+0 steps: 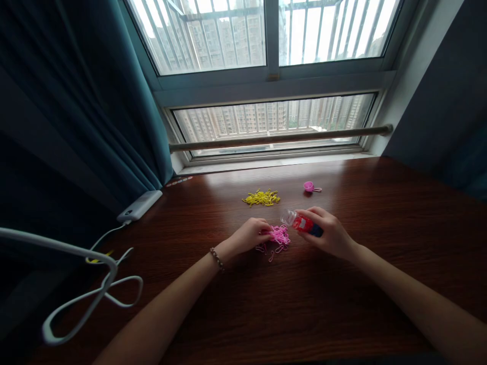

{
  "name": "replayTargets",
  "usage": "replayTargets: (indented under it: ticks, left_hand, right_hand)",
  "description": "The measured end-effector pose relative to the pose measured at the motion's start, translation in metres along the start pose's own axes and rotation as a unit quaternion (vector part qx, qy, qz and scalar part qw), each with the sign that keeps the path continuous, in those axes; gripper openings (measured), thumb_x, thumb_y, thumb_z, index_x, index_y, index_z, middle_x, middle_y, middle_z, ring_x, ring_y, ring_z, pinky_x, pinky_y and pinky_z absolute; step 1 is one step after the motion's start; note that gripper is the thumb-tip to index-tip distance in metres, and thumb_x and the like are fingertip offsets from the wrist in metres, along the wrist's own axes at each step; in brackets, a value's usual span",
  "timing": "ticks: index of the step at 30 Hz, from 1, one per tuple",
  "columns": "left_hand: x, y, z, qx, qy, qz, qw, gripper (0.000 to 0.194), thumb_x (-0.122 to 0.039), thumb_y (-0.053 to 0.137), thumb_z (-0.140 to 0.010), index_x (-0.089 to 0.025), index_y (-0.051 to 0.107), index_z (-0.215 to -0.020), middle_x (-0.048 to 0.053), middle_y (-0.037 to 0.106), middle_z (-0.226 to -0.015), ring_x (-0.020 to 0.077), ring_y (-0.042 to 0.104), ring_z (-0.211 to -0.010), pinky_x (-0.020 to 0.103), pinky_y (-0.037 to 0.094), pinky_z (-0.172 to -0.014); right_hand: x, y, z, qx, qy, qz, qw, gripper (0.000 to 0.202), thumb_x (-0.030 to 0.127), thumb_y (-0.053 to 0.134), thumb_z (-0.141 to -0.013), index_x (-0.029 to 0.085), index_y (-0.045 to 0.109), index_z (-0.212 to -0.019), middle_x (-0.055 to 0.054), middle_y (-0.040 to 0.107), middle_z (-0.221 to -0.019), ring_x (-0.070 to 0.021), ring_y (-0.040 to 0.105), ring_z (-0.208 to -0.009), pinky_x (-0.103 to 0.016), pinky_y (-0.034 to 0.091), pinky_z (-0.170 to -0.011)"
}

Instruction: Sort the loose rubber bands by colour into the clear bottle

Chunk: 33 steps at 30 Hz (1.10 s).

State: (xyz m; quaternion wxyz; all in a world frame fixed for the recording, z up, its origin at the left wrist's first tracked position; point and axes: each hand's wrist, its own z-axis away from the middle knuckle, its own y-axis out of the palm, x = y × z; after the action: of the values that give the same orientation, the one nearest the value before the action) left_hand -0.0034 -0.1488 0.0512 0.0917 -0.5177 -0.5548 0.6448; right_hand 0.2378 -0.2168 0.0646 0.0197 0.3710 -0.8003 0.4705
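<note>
A pile of small pink loop-shaped clips (280, 235) lies on the dark wooden table, a few strewn at its near side. My left hand (249, 235), with a beaded bracelet at the wrist, is at the pile's left edge; its fingers are closed on some of the pink clips. My right hand (327, 230) grips a small clear bottle (302, 223) tilted on its side, its clear end pointing left above the pile. Red and dark blue contents show through the bottle. Beyond the hands lies a heap of yellow clips (262, 197).
A small pink scoop (309, 187) rests at the back right. On the left stand a white power strip (140, 207) and a looping white cable (110, 268). A blue curtain (125, 101) hangs beside the window, with a rail (281, 138) across it.
</note>
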Motion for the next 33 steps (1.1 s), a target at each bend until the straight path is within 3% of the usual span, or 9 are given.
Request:
replayTargets:
  ticks: [7, 14, 22, 29, 33]
  left_hand:
    - [0.008, -0.004, -0.002, -0.035, -0.043, 0.094, 0.994, 0.021, -0.032, 0.054, -0.079, -0.013, 0.063, -0.079, 0.002, 0.059, -0.073, 0.0110, 0.051, -0.064, 0.021, 0.040, -0.058]
    - [-0.005, -0.008, -0.003, -0.072, -0.086, 0.261, 0.959, 0.024, -0.036, 0.054, -0.078, -0.012, 0.054, -0.076, 0.001, 0.054, -0.068, 0.0098, 0.051, -0.057, 0.021, 0.042, -0.053]
    - [-0.017, 0.002, -0.001, -0.107, 0.010, 0.165, 0.980, 0.018, -0.028, 0.057, -0.078, -0.011, 0.062, -0.081, 0.005, 0.058, -0.078, 0.0116, 0.052, -0.067, 0.022, 0.042, -0.060]
    - [-0.024, 0.009, 0.003, -0.159, -0.039, 0.150, 0.975, 0.020, -0.025, 0.068, -0.068, -0.013, 0.057, -0.079, -0.001, 0.058, -0.067, 0.0087, 0.050, -0.059, 0.018, 0.039, -0.053]
    - [-0.026, 0.007, 0.004, -0.167, -0.015, 0.111, 0.980, 0.014, -0.023, 0.066, -0.071, -0.013, 0.058, -0.069, -0.002, 0.056, -0.062, 0.0069, 0.045, -0.055, 0.017, 0.035, -0.050]
  right_hand:
    - [-0.007, 0.000, 0.001, 0.037, 0.028, -0.003, 0.999, 0.039, 0.035, 0.056, -0.077, 0.021, 0.055, -0.113, -0.006, 0.057, -0.089, -0.0160, 0.057, -0.073, -0.028, 0.047, -0.070]
    - [-0.009, 0.006, 0.004, 0.066, 0.006, -0.046, 0.997, 0.042, 0.030, 0.059, -0.075, 0.021, 0.054, -0.116, -0.006, 0.057, -0.091, -0.0146, 0.057, -0.073, -0.026, 0.046, -0.069]
    - [0.001, 0.008, 0.007, 0.103, -0.017, -0.069, 0.992, 0.049, 0.024, 0.061, -0.071, 0.023, 0.052, -0.119, -0.006, 0.057, -0.095, -0.0158, 0.058, -0.077, -0.027, 0.047, -0.072]
    - [0.004, 0.007, 0.007, 0.127, -0.012, -0.072, 0.989, 0.049, 0.022, 0.059, -0.071, 0.022, 0.051, -0.120, -0.006, 0.056, -0.095, -0.0156, 0.057, -0.077, -0.027, 0.047, -0.072]
    - [0.005, 0.007, 0.007, 0.123, -0.017, -0.079, 0.989, 0.048, 0.022, 0.059, -0.072, 0.022, 0.051, -0.120, -0.006, 0.056, -0.095, -0.0154, 0.057, -0.077, -0.027, 0.047, -0.072]
